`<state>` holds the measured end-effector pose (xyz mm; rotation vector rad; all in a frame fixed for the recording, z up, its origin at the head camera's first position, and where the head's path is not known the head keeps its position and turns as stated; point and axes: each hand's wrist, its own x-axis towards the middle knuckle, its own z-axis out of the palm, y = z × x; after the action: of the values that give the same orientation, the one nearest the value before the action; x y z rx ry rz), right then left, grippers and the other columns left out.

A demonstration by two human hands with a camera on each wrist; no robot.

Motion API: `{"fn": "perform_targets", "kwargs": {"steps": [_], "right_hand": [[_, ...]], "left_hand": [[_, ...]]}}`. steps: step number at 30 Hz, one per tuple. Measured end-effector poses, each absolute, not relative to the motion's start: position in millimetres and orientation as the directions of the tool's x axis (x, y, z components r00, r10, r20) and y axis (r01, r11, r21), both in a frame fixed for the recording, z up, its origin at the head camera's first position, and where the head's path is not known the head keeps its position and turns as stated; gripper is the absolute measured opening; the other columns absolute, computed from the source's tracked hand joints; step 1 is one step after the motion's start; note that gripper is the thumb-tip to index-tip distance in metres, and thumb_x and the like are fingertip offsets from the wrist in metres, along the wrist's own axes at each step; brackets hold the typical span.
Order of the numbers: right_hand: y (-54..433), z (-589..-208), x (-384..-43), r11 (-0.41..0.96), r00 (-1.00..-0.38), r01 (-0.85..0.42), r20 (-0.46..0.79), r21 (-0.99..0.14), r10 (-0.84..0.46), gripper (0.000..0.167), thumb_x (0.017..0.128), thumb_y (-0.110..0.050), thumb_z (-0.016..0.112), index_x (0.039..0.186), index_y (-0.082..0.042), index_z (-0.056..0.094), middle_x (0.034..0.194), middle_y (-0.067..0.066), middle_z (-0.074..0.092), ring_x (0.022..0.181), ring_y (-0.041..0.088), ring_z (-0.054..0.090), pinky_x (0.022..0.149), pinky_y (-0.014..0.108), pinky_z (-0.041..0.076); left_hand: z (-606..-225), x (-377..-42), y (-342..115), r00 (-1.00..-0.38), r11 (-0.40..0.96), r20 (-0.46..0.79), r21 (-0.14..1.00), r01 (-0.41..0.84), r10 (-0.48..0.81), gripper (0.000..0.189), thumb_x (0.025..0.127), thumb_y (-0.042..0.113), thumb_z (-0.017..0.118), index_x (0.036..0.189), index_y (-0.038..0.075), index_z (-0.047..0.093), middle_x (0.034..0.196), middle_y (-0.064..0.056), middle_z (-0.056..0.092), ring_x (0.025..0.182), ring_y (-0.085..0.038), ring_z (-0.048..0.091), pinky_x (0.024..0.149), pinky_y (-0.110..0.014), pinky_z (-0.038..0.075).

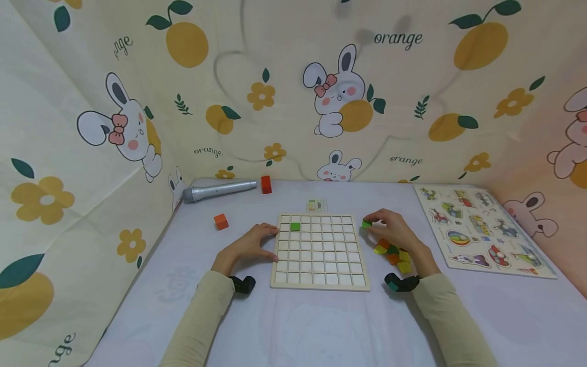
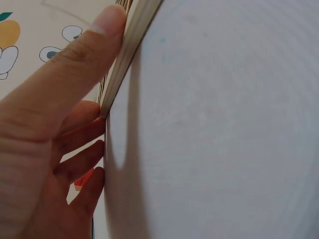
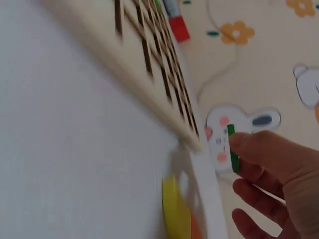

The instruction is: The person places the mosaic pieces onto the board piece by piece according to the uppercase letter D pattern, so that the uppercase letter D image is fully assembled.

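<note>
A wooden grid board (image 1: 320,287) with white square cells lies flat on the table, and one green tile (image 1: 295,227) sits in a cell near its top left. At the board's left edge my left hand (image 1: 247,247) rests its thumb (image 2: 107,30) and fingertips against the frame, steadying nothing else. Between thumb and fingers, my right hand (image 1: 396,229) pinches a thin green square tile (image 3: 233,149) just off the board's upper right side. Below that hand lies a small pile of yellow, orange and green tiles (image 1: 393,256), partly hidden by the wrist.
An orange block (image 1: 221,221) and a red block (image 1: 266,184) stand left and behind the board. A silver microphone (image 1: 220,190) lies at the back left. Behind the board is a small pattern card (image 1: 316,205). A picture puzzle board (image 1: 486,229) lies at the right.
</note>
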<state>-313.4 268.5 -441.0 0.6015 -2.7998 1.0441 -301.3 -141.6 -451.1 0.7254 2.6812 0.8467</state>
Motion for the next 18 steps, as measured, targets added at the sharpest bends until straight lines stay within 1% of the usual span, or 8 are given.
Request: {"fn": "perform_targets", "kwargs": {"steps": [6,11,15,18], "right_hand": [[231,-434,-320,0.597,-0.877,-0.469,0.261,-0.651,-0.404,0.026,0.084,-0.016,0.070,0.108,-0.005,0.067,0.104,0.009,0.063,0.101,0.029,0.055,0.089,0.052,0.044],[199,-435,-325,0.528,-0.838,-0.526,0.301,-0.667,-0.454,0.027,0.082,-0.012,0.071,0.107,-0.003,0.068,0.103,0.011,0.064,0.098,0.032,0.057,0.087,0.051,0.046],[177,-440,-328,0.512,-0.818,-0.560,0.340,-0.651,-0.463,0.024,0.082,-0.011,0.070,0.105,-0.003,0.069,0.101,0.010,0.065,0.095,0.031,0.058,0.082,0.049,0.048],[163,-444,-329,0.508,-0.817,-0.563,0.350,-0.652,-0.457,0.023,0.082,-0.012,0.070,0.104,-0.003,0.070,0.099,0.011,0.066,0.093,0.029,0.060,0.082,0.047,0.050]], "left_hand": [[-451,-302,-142,-0.847,0.716,-0.074,0.575,0.395,0.526,0.081,0.068,0.039,0.081,0.136,0.011,0.048,0.141,-0.006,0.041,0.133,-0.024,0.030,0.112,-0.042,0.024],[-449,-302,-141,-0.840,0.702,-0.054,0.581,0.413,0.540,0.080,0.068,0.037,0.082,0.135,0.008,0.049,0.140,-0.008,0.042,0.132,-0.026,0.032,0.111,-0.044,0.025],[-450,-301,-141,-0.844,0.701,-0.061,0.590,0.401,0.533,0.080,0.068,0.037,0.082,0.135,0.009,0.048,0.140,-0.007,0.042,0.132,-0.026,0.031,0.111,-0.043,0.025],[-450,-301,-141,-0.846,0.700,-0.064,0.597,0.392,0.529,0.081,0.068,0.037,0.082,0.135,0.009,0.048,0.140,-0.007,0.042,0.133,-0.026,0.031,0.111,-0.044,0.025]]}}
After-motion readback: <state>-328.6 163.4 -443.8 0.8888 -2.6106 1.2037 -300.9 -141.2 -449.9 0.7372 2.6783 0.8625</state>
